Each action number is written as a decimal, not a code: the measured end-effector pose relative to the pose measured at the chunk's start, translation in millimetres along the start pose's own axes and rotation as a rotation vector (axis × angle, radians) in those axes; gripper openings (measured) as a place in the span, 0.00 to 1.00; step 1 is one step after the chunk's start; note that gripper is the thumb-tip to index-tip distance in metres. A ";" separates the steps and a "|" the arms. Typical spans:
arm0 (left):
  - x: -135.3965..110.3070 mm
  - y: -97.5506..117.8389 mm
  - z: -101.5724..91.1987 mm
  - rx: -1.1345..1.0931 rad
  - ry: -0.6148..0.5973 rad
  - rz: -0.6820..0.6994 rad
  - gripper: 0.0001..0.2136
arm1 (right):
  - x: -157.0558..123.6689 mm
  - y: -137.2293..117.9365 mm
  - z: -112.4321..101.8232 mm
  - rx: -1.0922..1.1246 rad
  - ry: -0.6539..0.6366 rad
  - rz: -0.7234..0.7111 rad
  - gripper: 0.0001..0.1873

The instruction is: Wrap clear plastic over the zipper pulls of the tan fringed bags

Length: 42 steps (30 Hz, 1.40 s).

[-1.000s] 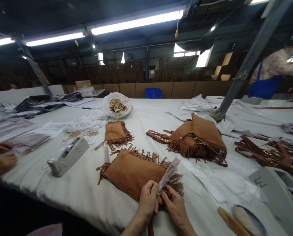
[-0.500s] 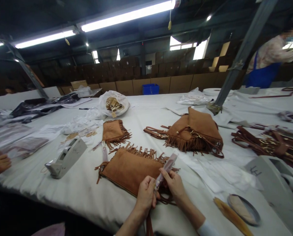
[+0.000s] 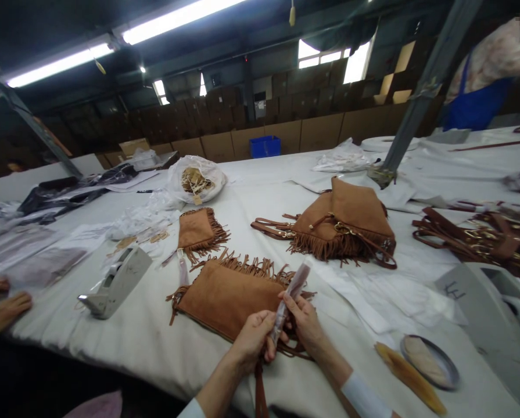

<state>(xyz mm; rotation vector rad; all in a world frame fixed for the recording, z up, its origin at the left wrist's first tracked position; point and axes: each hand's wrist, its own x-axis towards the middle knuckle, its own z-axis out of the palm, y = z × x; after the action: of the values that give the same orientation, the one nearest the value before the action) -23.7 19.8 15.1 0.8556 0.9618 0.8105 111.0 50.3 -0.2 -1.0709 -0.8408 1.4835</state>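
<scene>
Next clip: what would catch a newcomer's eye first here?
The left hand and right hand pinch a narrow clear plastic sleeve over a flat tan fringed pouch at the near edge of the white table. Behind it, mid-table, sits a larger fringed bag, and a grey tape dispenser lies to the left.

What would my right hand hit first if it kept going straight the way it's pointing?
Your right hand points up and left, away from you. Past the wrapped strip it pinches, it would probably meet the flat brown fringed bag first, though depth is unclear.
</scene>
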 end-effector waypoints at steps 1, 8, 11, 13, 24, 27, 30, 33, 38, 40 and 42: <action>0.6 -0.4 0.4 -0.010 0.012 0.002 0.25 | 0.8 0.9 -1.1 0.003 -0.008 0.008 0.27; 8.5 -9.9 -0.3 -0.115 0.123 0.006 0.23 | 6.4 7.5 -5.6 0.054 -0.037 0.054 0.25; 10.1 -8.8 1.7 -0.154 0.183 0.023 0.23 | 6.6 6.3 -4.9 0.107 -0.042 0.080 0.23; 10.1 -6.6 4.5 -0.185 0.235 0.035 0.23 | 5.6 2.5 -3.9 0.157 -0.016 0.087 0.22; -39.8 1.4 -29.6 -0.439 0.569 0.062 0.15 | 4.8 -10.7 -6.2 0.293 0.053 0.138 0.18; -70.5 2.4 -61.3 -0.428 0.759 0.016 0.07 | 8.5 -10.7 -6.3 0.276 0.060 0.146 0.19; -90.9 3.7 -77.2 -0.437 0.827 -0.060 0.04 | 11.8 -10.8 -5.4 0.242 0.053 0.154 0.19; -93.2 2.4 -68.7 -0.507 0.727 -0.139 0.08 | 13.7 -10.7 -4.4 0.252 0.055 0.170 0.19; -73.5 -0.6 -37.6 -0.567 0.596 -0.209 0.12 | 15.0 -11.8 -3.6 0.298 0.070 0.191 0.20; -66.3 1.7 -29.7 -0.562 0.545 -0.217 0.13 | 15.7 -12.1 -4.3 0.327 0.074 0.199 0.20; -61.2 5.2 -23.3 -0.542 0.478 -0.214 0.14 | 16.7 -11.8 -5.7 0.356 0.075 0.212 0.20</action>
<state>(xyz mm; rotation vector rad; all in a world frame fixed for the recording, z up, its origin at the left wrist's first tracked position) -67.5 -25.7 33.5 0.0833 1.1477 1.0450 120.1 68.6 5.6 -0.9595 -0.3969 1.6822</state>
